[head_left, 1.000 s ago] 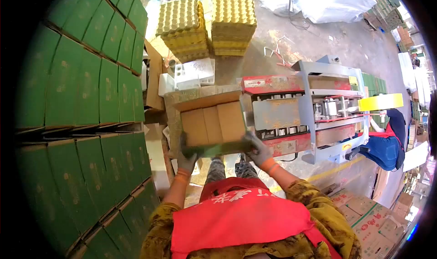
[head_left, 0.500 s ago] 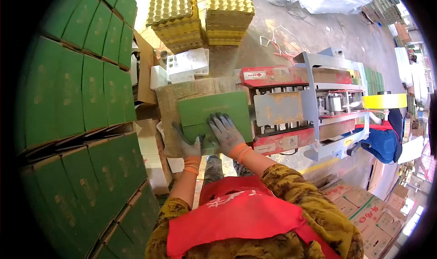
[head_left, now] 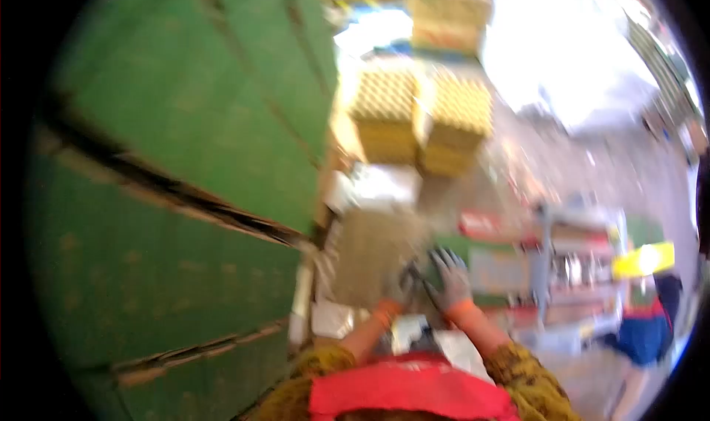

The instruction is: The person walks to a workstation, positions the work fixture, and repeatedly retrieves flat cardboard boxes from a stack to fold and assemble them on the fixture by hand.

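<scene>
Reaching over the near right part of the brown worktop [head_left: 373, 254], both gloved hands are seen close together, their wrists ringed by orange cuffs. The right hand [head_left: 450, 279] is held open, palm down, with its fingers spread and pointed away from the body. The left hand [head_left: 400, 286] is placed just beside it, its fingertips turned toward the right hand; whether anything is gripped by it cannot be told through the blur. A green box [head_left: 445, 243] is partly seen at the right hand's fingers, between the worktop and the taping machine [head_left: 547, 265]; its edges are too blurred to be traced, and firm contact cannot be confirmed. On the machine, a grey plate [head_left: 499, 271] is flanked by red side rails, and a yellow tape roll [head_left: 643, 260] is carried at the far right. Beyond the worktop, white trays [head_left: 381, 186] are set, with two yellow egg-tray stacks [head_left: 386, 118] behind them. The left side is filled by stacked green cartons [head_left: 185, 125]. Beside the machine's right end, a person in blue [head_left: 642, 336] is partly visible.
</scene>
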The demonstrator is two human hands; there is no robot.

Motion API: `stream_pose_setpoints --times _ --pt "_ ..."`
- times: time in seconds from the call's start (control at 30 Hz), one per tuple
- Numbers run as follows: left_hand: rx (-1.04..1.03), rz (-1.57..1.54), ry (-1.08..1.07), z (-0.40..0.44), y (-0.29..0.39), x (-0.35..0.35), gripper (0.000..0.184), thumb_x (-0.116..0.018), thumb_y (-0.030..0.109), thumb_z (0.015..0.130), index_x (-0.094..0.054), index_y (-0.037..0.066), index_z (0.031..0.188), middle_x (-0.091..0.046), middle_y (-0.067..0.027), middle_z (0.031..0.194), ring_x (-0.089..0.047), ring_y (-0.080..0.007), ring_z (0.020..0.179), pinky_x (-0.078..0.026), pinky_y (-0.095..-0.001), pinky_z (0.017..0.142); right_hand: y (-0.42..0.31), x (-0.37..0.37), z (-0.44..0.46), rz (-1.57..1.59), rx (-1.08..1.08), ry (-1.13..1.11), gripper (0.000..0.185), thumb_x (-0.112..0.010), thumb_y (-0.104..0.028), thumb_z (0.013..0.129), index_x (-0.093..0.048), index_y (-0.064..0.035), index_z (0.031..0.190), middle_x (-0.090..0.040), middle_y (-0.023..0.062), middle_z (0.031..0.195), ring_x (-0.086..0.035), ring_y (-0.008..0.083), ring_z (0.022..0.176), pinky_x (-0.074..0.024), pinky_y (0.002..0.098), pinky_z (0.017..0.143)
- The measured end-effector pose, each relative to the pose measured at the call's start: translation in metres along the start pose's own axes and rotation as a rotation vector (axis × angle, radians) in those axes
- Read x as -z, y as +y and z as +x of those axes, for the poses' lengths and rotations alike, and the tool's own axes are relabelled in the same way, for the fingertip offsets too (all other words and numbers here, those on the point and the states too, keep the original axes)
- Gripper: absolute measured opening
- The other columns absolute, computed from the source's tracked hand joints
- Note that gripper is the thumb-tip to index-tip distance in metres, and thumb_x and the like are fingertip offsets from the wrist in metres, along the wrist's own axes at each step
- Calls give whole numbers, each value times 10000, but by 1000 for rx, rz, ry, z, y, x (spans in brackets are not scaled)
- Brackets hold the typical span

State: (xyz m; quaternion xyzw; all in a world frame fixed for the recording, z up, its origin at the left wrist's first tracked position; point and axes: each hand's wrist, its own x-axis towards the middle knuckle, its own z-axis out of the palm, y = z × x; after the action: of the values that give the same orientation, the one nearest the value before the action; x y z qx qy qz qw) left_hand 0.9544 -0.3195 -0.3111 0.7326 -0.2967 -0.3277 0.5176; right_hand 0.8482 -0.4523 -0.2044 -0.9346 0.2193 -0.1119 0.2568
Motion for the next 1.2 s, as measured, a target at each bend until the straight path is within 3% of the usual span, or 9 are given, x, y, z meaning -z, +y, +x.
stream_pose_setpoints --times 0.47,0.53,0.6,0.8,0.87,1.0,1.03,1.1,1.2 --pt "-323 -420 527 -15 161 203 403 -450 45 953 -376 -87 1327 -458 -147 1331 -451 -179 1213 -374 -264 1037 -451 298 277 663 1093 643 672 -684 -401 776 -505 63 1228 -601 210 1165 -574 314 1097 -425 356 947" --pt "-346 -607 545 10 132 213 421 -471 59 949 -375 -80 1335 -453 -144 1337 -439 -183 1222 -366 -266 1034 -472 302 299 933 944 -112 384 -676 -222 844 -607 28 1127 -655 57 1022 -588 112 903 -457 250 833" --pt "-314 -554 580 10 127 215 445 -499 76 942 -374 -78 1340 -439 -145 1353 -424 -190 1235 -356 -273 1034 -469 329 301 437 852 153 270 -621 -179 879 -630 -20 1097 -667 45 968 -620 132 830 -484 261 827" --pt "-398 -140 698 18 117 205 572 -573 129 910 -313 -100 1365 -397 -190 1402 -378 -207 1279 -302 -304 1052 -323 374 190 1169 845 -41 298 -508 -134 948 -547 37 1188 -585 101 1173 -547 147 1069 -452 237 889" --pt "-560 443 719 4 119 209 600 -578 128 908 -287 -42 1404 -425 -168 1377 -438 -216 1219 -374 -293 992 -263 333 162 1314 369 45 333 -525 -97 923 -527 -17 1247 -647 82 1057 -610 166 912 -511 306 797" --pt "-293 -535 289 -6 84 174 614 -595 179 906 -299 91 1437 -431 -156 1368 -520 -204 1086 -483 -308 845 -100 210 96 773 33 406 357 -568 -21 868 -582 -87 1218 -662 115 1076 -653 276 907 -538 356 754" --pt "-228 -625 227 -5 68 171 606 -590 171 906 -303 93 1434 -429 -152 1368 -515 -208 1096 -476 -316 857 -70 182 71 -21 186 386 326 -595 -27 843 -611 -44 1168 -676 102 1036 -650 227 881 -521 324 787" --pt "-38 -905 118 -2 20 166 585 -574 139 905 -309 73 1422 -425 -143 1366 -488 -227 1147 -442 -333 920 -31 104 50 702 9 411 324 -609 -44 851 -600 -21 1174 -629 115 1171 -619 203 976 -487 311 847" --pt "76 -760 44 -8 -29 161 587 -578 89 882 -314 27 1402 -417 -139 1366 -448 -272 1225 -375 -360 1028 18 6 -17 582 -37 341 230 -567 14 812 -617 -40 1030 -478 166 1365 -454 294 1267 -358 360 1037"
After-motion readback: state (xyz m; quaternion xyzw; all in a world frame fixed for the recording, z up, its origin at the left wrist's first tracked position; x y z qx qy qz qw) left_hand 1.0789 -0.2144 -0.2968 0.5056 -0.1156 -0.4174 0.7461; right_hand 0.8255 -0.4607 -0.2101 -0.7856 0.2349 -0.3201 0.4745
